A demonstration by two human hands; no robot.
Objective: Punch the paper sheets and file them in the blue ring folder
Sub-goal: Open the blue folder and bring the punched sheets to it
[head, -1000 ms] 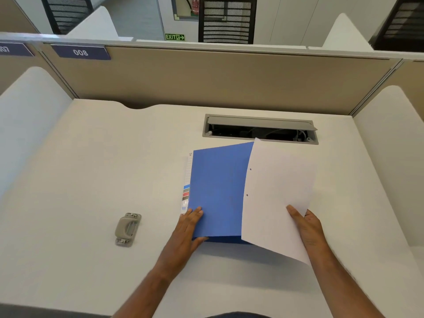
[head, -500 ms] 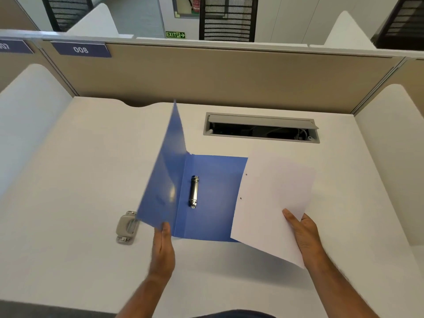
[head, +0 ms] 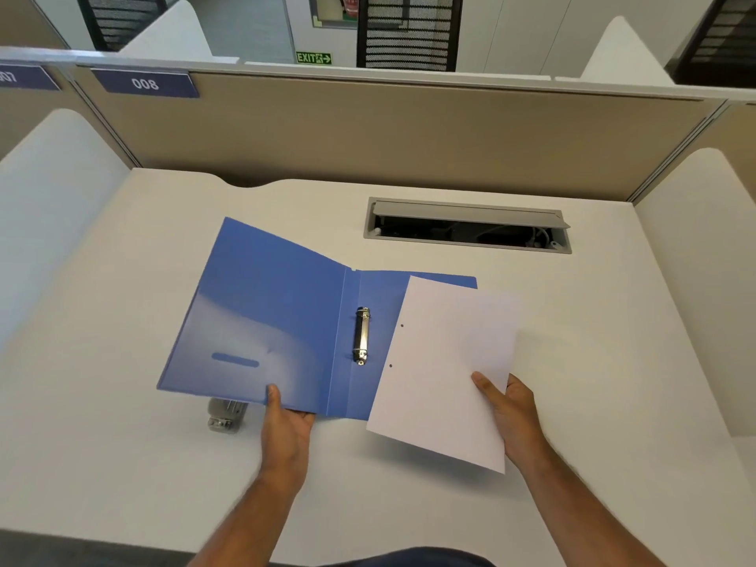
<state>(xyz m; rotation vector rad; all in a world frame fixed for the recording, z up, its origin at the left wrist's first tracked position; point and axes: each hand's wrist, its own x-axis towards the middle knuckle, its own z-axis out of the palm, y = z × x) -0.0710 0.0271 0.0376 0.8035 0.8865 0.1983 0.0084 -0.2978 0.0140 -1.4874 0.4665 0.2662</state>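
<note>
The blue ring folder (head: 266, 321) lies spread wide on the white desk, its metal ring clip (head: 361, 335) exposed along the spine. My left hand (head: 286, 423) grips the near edge of the front cover, which hovers slightly above the desk. My right hand (head: 511, 407) holds the white paper sheets (head: 450, 362) by their lower right side, tilted over the folder's right half. Two punched holes show along the sheets' left edge, just right of the rings.
A grey hole punch (head: 224, 415) sits on the desk, partly hidden under the lifted cover. A grey cable hatch (head: 466, 225) lies flush in the desk behind the folder. Beige partition panels (head: 368, 133) and white side dividers (head: 53, 178) enclose the desk.
My left hand lifted the closed folder's front cover and swung it over to the left, exposing the rings. The cover now hides part of the hole punch. The sheets stayed in my right hand.
</note>
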